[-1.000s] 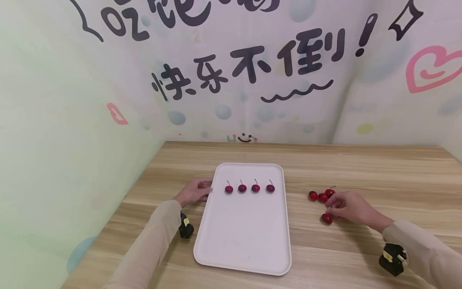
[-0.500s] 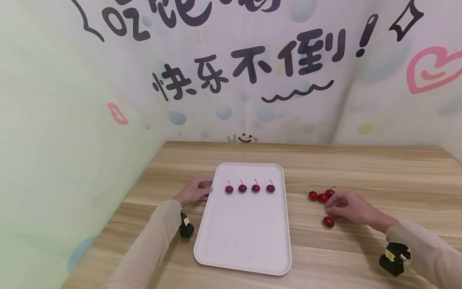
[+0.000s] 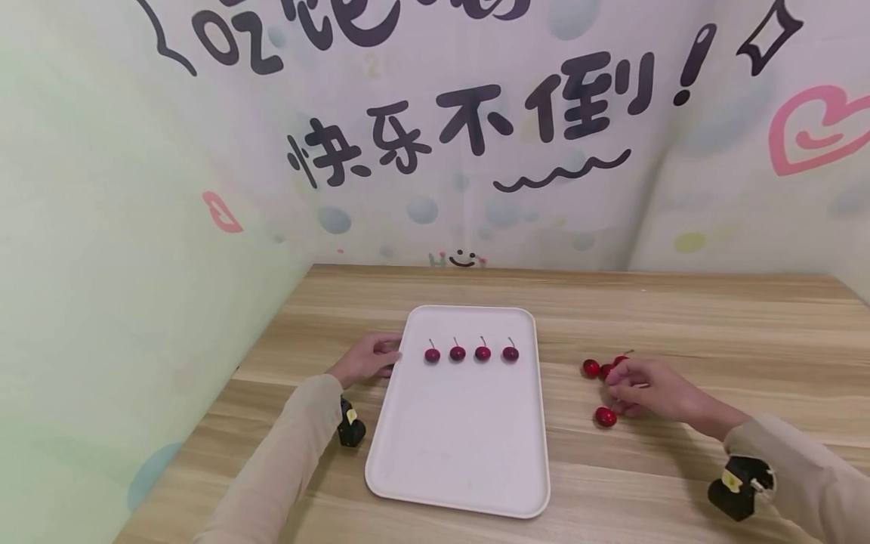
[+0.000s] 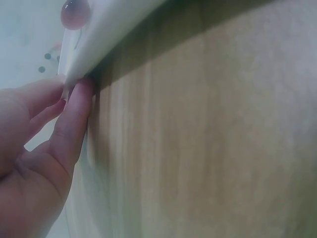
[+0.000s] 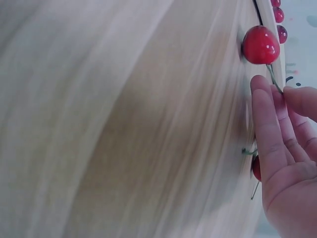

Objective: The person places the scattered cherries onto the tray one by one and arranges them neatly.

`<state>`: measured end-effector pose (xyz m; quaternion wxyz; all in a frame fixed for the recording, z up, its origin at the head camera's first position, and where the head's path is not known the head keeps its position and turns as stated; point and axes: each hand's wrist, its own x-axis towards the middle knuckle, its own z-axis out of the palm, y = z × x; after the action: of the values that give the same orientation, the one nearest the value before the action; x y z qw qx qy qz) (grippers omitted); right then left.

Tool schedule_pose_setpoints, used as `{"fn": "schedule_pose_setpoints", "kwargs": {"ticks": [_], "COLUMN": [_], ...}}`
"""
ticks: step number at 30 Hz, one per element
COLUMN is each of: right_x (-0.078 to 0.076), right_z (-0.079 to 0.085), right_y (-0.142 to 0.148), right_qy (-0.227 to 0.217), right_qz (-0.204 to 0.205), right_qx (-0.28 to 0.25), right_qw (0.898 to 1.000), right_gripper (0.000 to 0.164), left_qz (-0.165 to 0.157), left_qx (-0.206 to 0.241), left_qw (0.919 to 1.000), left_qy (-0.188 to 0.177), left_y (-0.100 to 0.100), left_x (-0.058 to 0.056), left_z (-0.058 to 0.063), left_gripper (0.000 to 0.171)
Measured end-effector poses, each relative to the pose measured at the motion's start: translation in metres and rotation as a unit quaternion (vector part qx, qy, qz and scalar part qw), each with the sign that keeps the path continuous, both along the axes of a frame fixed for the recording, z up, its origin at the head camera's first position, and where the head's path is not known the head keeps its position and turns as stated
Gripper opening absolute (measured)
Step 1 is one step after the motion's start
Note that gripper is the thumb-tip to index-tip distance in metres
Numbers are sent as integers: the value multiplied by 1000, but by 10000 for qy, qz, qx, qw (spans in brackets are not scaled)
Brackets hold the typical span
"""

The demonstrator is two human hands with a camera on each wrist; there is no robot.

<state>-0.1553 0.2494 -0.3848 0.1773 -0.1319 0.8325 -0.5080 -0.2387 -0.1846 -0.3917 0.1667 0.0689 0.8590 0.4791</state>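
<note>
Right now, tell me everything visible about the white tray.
The white tray is a shallow, plastic-looking rectangle with rounded corners and a raised rim. It lies on the wood-grain table, long sides running front to back. Four cherries form a row across its far half; the left hand holds its left edge.

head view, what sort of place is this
Perhaps an indoor booth set up for tabletop work, though little beyond it shows: a printed backdrop rises behind a wood-grain table, which bears a white tray with a row of cherries.
</note>
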Motion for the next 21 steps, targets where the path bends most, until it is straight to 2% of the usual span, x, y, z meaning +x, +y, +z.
{"fn": "schedule_pose_setpoints", "kwargs": {"ticks": [12, 21], "right_x": [1, 1], "right_z": [4, 14], "right_y": [-13, -25], "right_qy": [-156, 177], "right_qz": [-89, -5], "right_qx": [-289, -121], "right_qw": [9994, 9998], "right_gripper": [30, 35], "left_qz": [85, -3], "left_qx": [-19, -54], "left_qw": [10000, 10000], "left_qy": [-46, 74], "left_y": [0, 1], "left_x": [2, 2], "left_z": [2, 0], "left_gripper": [41, 41]}}
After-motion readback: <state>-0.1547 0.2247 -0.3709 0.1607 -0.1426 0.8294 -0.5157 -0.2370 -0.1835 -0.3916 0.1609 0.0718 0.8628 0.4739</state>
